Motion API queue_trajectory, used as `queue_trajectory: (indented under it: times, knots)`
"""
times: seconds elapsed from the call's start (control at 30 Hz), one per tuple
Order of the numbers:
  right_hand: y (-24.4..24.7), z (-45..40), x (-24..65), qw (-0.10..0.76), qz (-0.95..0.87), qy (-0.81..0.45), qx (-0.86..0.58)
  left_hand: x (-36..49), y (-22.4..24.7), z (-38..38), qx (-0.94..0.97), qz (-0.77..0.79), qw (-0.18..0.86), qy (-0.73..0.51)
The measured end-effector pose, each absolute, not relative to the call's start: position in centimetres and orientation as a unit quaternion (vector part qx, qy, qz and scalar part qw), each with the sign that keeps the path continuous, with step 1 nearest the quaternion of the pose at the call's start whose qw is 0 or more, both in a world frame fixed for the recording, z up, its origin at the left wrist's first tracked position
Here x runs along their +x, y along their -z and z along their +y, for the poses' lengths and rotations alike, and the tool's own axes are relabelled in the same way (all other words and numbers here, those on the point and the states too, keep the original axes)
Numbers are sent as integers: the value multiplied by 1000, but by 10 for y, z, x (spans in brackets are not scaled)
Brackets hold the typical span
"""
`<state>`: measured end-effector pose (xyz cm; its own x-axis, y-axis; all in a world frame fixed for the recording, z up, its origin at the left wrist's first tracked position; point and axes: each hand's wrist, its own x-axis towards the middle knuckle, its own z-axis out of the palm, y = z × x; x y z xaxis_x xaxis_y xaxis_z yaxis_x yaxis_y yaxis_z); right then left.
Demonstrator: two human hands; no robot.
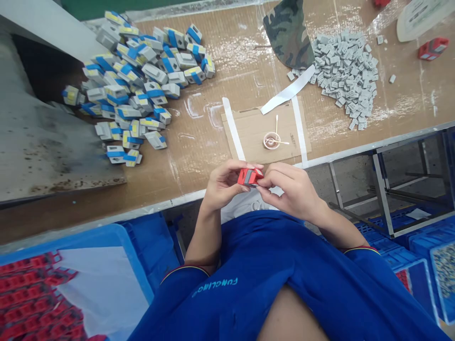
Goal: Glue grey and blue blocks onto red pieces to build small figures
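Note:
A small red block with a grey band (250,176) is held just in front of the table's near edge. My left hand (226,183) grips its left end between thumb and fingers. The fingertips of my right hand (289,187) are pressed together at the block's right end; whether they pinch another small part there is hidden. Beyond the hands lies a cardboard sheet (249,135) fixed by white tape strips. A small round cup (271,140) with cotton swabs stands on the cardboard.
Grey-white blocks with blue and yellow parts (152,92) are heaped at left. Small grey pieces (346,73) lie at right beside a camouflage cloth (289,33). Another red block (432,49) is at far right. A blue bin (133,255) holds red parts at lower left.

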<state>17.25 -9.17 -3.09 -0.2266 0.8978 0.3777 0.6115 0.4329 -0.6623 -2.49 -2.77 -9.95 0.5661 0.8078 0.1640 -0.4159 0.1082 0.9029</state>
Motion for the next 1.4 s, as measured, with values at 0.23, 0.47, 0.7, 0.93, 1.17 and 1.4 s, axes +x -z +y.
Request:
queue_trajectory:
  times: [0.23, 0.47, 0.7, 0.93, 1.17, 1.4]
  knots:
    - [16, -87, 188, 312, -821, -144, -457, -31, 96, -26, 576, 222, 690, -378]
    - [51, -91, 231, 484, -604, -222, -593, -20, 99, -27, 557, 241, 699, -378]
    - [68, -73, 228, 466, -604, -222, -607, -14, 100, -27, 600, 276, 666, -346]
    - [63, -59, 221, 453, -628, -203, -599, -17, 103, -27, 611, 288, 656, -336]
    - [61, -45, 222, 459, -659, -176, -570, -17, 104, -27, 609, 284, 661, -335]
    - [64, -38, 221, 472, -645, -186, -572, -19, 106, -27, 615, 295, 654, -327]
